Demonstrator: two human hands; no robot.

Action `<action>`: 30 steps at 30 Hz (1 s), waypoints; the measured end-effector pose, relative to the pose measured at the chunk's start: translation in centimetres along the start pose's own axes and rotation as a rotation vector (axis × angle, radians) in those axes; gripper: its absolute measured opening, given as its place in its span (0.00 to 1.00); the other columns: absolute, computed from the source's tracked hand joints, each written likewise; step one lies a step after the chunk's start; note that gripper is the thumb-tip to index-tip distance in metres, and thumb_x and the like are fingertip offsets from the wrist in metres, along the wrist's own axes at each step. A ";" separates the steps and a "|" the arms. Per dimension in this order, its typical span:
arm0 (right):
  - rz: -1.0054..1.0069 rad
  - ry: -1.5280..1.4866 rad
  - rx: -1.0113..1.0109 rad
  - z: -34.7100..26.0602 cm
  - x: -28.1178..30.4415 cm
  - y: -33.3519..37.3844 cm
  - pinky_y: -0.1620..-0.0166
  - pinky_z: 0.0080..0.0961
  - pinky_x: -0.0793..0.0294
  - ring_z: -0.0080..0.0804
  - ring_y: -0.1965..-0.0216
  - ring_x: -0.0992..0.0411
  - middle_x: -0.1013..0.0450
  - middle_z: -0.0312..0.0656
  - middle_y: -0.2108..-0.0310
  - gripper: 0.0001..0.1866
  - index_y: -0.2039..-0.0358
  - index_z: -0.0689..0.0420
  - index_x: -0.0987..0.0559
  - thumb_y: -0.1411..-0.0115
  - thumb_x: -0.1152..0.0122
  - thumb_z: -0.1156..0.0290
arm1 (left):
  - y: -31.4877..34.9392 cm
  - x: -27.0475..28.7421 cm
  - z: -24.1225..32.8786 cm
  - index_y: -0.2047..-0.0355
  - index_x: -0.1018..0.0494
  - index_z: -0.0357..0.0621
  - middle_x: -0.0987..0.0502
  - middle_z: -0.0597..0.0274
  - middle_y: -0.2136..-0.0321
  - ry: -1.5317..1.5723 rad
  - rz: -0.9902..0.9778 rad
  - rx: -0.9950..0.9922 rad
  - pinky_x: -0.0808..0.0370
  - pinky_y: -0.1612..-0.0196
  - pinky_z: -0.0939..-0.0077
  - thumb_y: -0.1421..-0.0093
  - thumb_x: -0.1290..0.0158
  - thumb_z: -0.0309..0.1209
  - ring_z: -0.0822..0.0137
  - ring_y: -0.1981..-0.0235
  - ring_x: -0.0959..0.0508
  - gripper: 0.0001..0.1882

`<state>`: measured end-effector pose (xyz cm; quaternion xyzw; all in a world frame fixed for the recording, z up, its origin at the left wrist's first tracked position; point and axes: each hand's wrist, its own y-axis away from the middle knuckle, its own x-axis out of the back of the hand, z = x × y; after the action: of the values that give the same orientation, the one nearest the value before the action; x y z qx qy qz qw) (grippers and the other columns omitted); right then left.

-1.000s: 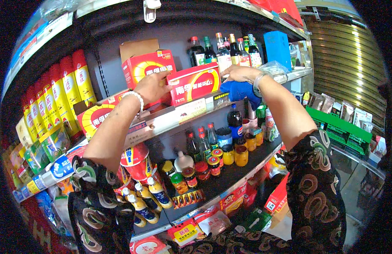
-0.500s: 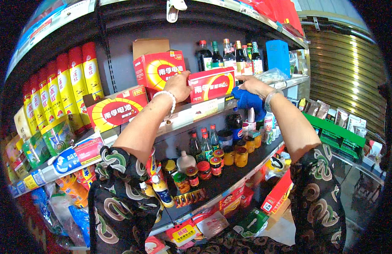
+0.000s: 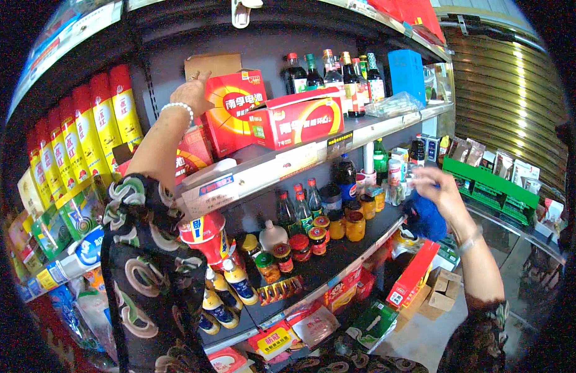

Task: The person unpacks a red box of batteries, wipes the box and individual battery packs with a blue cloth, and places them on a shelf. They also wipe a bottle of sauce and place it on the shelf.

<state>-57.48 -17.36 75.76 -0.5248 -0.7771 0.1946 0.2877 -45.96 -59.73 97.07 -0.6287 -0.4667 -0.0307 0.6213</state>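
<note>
Upper left of centre, my left hand (image 3: pixel 192 96) reaches to the left side of a red and yellow battery box (image 3: pixel 235 105) with a raised cardboard flap. Its fingers look outstretched against the box's edge rather than wrapped round it. Beside that box, slightly lower, stands a second red battery box (image 3: pixel 303 121) at the shelf edge. A third red battery box (image 3: pixel 195 149) is partly hidden behind my left forearm. My right hand (image 3: pixel 438 189) is out to the right, in front of the shelves, holding a bunched blue cloth (image 3: pixel 428 217) that hangs below its fingers.
Dark sauce bottles (image 3: pixel 350 84) and a blue box (image 3: pixel 406 78) stand along the same shelf. Tall red and yellow spray cans (image 3: pixel 101 118) line the left. Below are jars (image 3: pixel 300 245) and white-yellow bottles (image 3: pixel 238 280). At right are a green display tray (image 3: pixel 490 189) and cardboard boxes (image 3: pixel 443 289).
My left hand has moved left, from between two battery boxes to the flapped one's left side. My right hand has swung right and down with the blue cloth, leaving the front box.
</note>
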 end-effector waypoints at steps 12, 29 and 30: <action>0.292 0.033 -0.415 7.1 7.4 15.4 0.66 0.19 0.32 0.22 0.71 0.31 0.28 0.36 0.74 0.10 0.70 0.61 0.24 0.55 0.47 0.84 | -3.8 -3.0 -1.2 0.53 0.37 0.50 0.31 0.47 0.58 0.065 -0.013 -0.106 0.33 0.53 0.69 0.66 0.39 0.27 0.55 0.56 0.30 0.35; 0.303 -0.101 -0.475 11.4 7.6 18.6 0.63 0.18 0.33 0.23 0.69 0.31 0.27 0.37 0.70 0.11 0.72 0.62 0.24 0.56 0.49 0.87 | -3.4 -3.3 0.3 0.69 0.25 0.47 0.26 0.51 0.68 0.024 0.298 0.071 0.30 0.59 0.67 0.54 0.46 0.37 0.56 0.63 0.27 0.12; 0.302 -0.103 -0.525 11.4 7.1 18.6 0.62 0.17 0.33 0.22 0.69 0.32 0.28 0.36 0.71 0.11 0.72 0.62 0.23 0.56 0.48 0.87 | -3.5 -3.4 0.5 0.71 0.25 0.48 0.26 0.51 0.68 0.031 0.319 0.090 0.30 0.59 0.67 0.54 0.46 0.37 0.56 0.63 0.27 0.10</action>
<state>-53.81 -3.83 57.61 -0.6802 -0.7276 0.0540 0.0702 -50.32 -61.93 97.52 -0.6658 -0.3525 0.0795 0.6528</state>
